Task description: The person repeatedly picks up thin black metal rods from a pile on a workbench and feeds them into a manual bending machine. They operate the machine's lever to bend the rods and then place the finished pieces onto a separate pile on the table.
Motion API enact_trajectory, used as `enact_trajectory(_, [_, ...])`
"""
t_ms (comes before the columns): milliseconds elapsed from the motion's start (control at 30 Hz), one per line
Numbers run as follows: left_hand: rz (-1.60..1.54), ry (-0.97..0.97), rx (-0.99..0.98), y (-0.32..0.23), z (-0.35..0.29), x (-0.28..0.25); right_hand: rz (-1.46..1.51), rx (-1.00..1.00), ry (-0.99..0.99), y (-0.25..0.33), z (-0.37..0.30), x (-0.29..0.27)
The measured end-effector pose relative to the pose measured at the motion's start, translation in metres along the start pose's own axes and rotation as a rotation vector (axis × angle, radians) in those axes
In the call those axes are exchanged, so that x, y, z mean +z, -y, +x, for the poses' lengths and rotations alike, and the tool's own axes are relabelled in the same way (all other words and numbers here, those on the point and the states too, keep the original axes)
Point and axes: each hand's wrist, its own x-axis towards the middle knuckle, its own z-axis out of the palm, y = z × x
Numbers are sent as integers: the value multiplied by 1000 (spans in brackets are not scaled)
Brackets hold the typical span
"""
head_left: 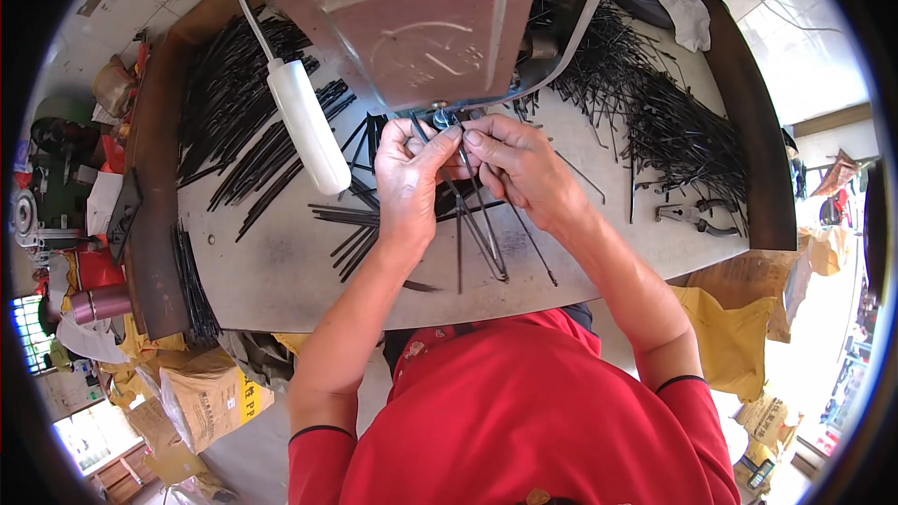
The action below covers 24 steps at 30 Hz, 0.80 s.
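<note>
Grey worktable [271, 285], heaped black rods [229, 84], yellow bag [728, 341] beside, left hand [413, 159], right hand [524, 166], each grip pinching rods

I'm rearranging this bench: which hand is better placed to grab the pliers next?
Probably the right hand: it is nearer the pliers on the right side of the table. The left hand is farther away. Both hands hold dark rods.

Pale tabletop [267, 271] — dark rods [234, 75] left, thinner rods [678, 136] heaped right — pliers [692, 215].
</note>
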Motion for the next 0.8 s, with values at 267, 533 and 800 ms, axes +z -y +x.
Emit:
enact_trajectory(267, [6,-34,25,-4,-1,3,-8,-40,-51,3,-2,9])
enact_trajectory(533, [-40,-56,-36,-1,4,1,18,-15,-67,-4,3,7])
enact_trajectory(800, [-35,-58,-9,-4,-2,5,-36,-30,-42,3,-1,7])
